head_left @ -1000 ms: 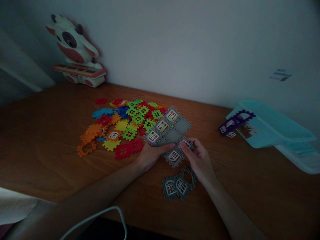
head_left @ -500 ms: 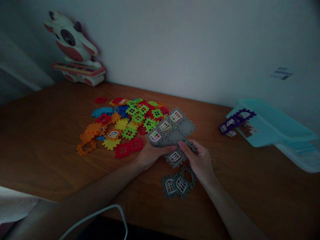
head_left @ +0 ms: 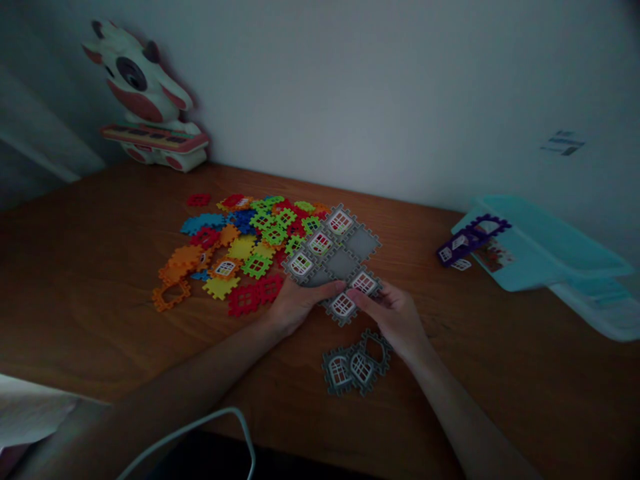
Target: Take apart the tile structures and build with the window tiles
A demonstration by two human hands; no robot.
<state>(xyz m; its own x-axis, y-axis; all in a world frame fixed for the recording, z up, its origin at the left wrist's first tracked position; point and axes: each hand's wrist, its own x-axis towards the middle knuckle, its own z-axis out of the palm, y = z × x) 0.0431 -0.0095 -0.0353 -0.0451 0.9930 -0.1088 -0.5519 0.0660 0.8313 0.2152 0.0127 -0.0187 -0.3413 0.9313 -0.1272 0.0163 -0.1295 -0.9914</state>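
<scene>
Both hands hold a panel of joined grey interlocking tiles tilted above the table. Some of its tiles are plain and several have white lattice windows. My left hand grips the panel's near left side, thumb lying across the top and the other fingers hidden beneath. On the near right side, my right hand pinches the panel with its thumb by two adjoining window tiles. Just below the hands, a few loose grey window tiles overlap on the wood, one with an open arch.
A heap of coloured interlocking tiles lies left of the hands. Joined purple tiles lean on a turquoise bin at right. A cow-shaped toy keyboard stands at back left. A white cable curves in front of the table.
The grey panel has shifted slightly left and up with both hands. My right thumb has moved lower, so the right-hand window tile, covered before, now shows.
</scene>
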